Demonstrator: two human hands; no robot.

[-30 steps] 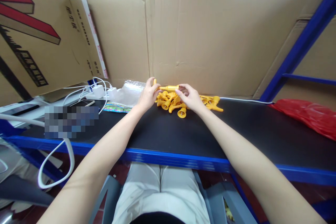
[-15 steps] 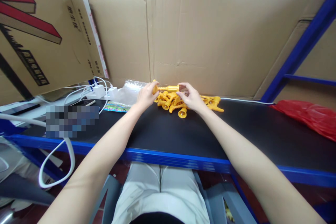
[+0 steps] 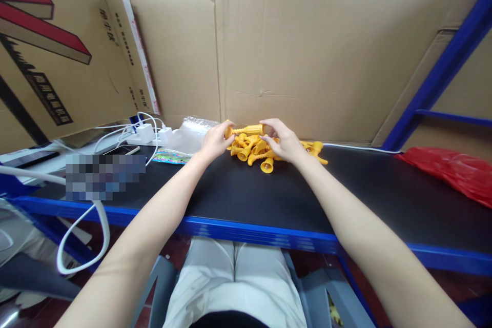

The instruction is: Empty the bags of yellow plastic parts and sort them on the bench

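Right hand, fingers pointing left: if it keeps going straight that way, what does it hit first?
The right hand already touches the yellow piece held between both hands. Along that line, the left hand at the piece's other end probably comes next; depth is hard to judge, so it might brush the yellow pile below.

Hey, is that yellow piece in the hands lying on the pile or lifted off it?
Lifted. The yellow piece is held level between the left hand and right hand, just above the pile of yellow parts.
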